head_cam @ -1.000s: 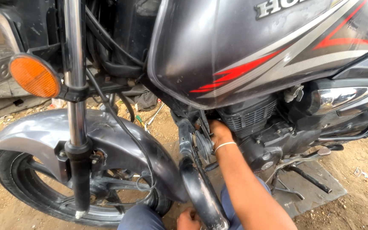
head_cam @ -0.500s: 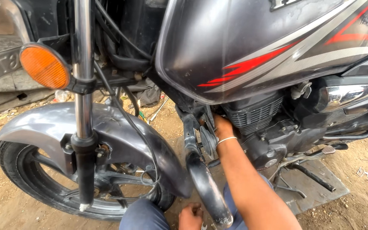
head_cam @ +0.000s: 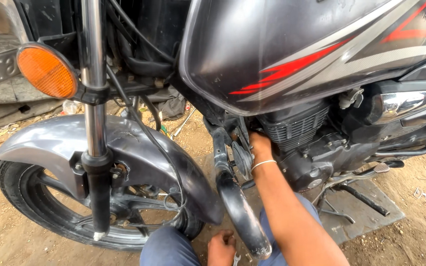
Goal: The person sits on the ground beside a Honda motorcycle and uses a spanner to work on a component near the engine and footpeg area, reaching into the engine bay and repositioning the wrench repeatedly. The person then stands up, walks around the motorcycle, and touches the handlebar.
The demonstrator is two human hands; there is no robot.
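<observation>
The right hand (head_cam: 260,148) reaches in under the grey fuel tank (head_cam: 292,49) and presses against the front of the finned engine (head_cam: 297,130), just behind the black crash guard (head_cam: 235,197); its fingers are tucked into the gap between guard and engine, so whether they grip anything there cannot be told; a thin silver bangle (head_cam: 263,164) circles the wrist, and the forearm runs down to the bottom edge of the view. The left hand (head_cam: 221,246) sits low, near the foot of the crash guard, just beside the person's blue-clad knee (head_cam: 166,249); it is clenched around a small metal tool (head_cam: 236,258), of which only a pale tip shows, the rest cut off by the frame's lower edge.

The engine lies directly at the right hand's fingertips, deep in shadow below the tank; its fastening points are hidden by the hand and the guard. To the left stand the front wheel (head_cam: 50,212) with its grey mudguard (head_cam: 104,143), the chrome fork tube (head_cam: 93,79) and an orange indicator lamp (head_cam: 47,71); the motorcycle rests over a dark mat (head_cam: 366,214) on sandy ground.
</observation>
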